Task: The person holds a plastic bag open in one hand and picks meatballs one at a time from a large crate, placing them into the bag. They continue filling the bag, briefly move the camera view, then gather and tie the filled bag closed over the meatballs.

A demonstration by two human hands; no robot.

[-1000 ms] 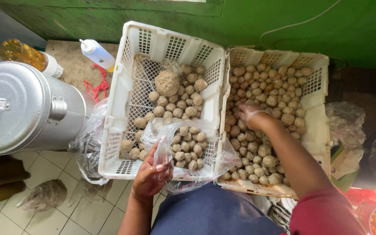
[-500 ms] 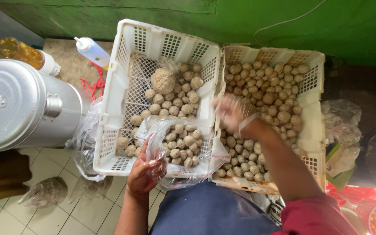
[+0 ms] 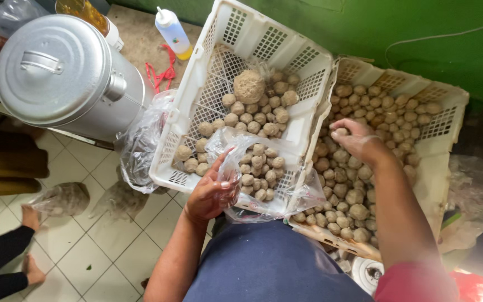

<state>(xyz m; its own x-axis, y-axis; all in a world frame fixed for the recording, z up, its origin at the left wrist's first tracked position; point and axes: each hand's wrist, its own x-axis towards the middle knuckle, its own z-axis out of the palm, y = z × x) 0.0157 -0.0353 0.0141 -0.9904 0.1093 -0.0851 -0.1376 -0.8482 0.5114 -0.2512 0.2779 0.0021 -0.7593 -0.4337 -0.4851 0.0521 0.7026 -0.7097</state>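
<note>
Head view: left hand (image 3: pixel 210 196) fingers pinch crinkly clear bag (image 3: pixel 264 179); right hand (image 3: pixel 356 140) fingers clasp round meatball (image 3: pixel 340 132).

2 white crates (image 3: pixel 219 72) (image 3: pixel 443 112), 1 metal pot (image 3: pixel 62 72), 1 squeeze bottle (image 3: pixel 173 32) at 12 o'clock, 1 big ball (image 3: pixel 249 86), small balls (image 3: pixel 359 196) uncountable.

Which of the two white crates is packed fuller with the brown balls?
The right-hand crate, under the right hand: balls cover almost its whole floor. The tilted left crate shows bare mesh, its balls gathered at the lower end.
</note>
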